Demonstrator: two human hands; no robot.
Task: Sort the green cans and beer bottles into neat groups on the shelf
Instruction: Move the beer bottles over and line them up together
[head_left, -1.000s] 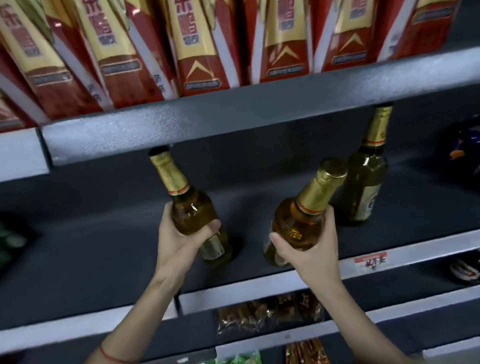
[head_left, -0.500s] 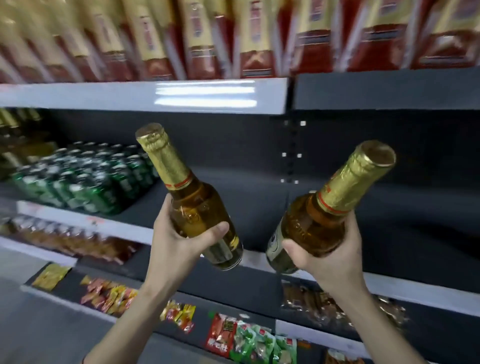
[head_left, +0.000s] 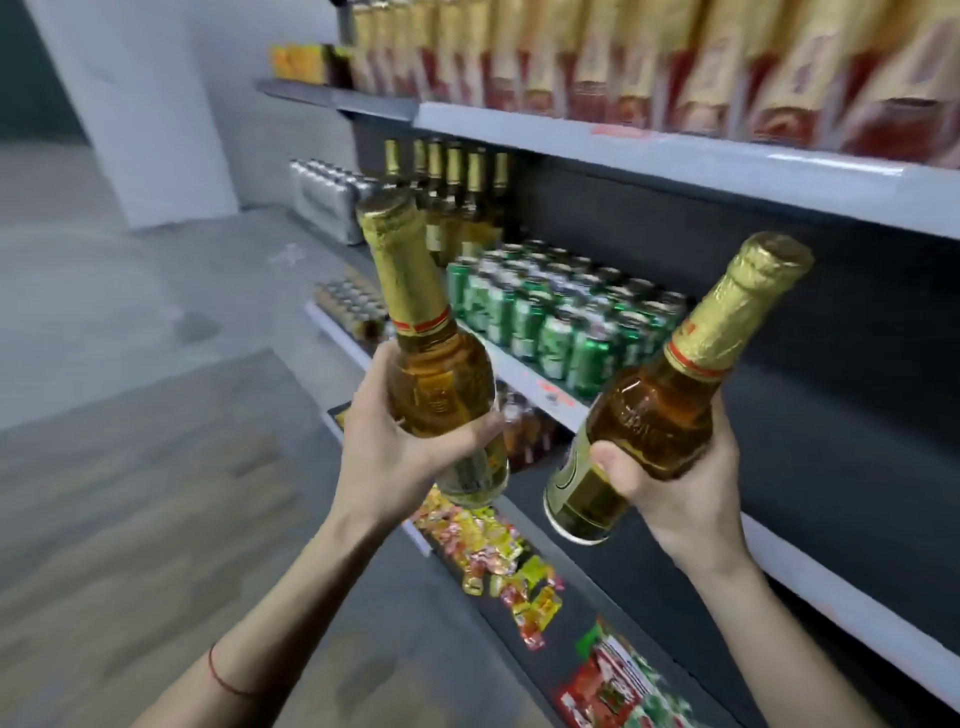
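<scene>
Two bottles are riding in our hands: the left hand (head_left: 400, 447) is wrapping its fingers (head_left: 467, 436) round the left bottle (head_left: 431, 364), the right hand (head_left: 675, 478) is clamping the right bottle (head_left: 660, 410), both tilted in the air near the shelf (head_left: 524, 371). We are carrying them toward the far bottle row (head_left: 452, 208), which is standing just left of the green cans (head_left: 550, 317). To land them well, we are thinking of righting each bottle before setting it down, keeping the two from knocking together, and seating them beside that row without nudging the cans.
</scene>
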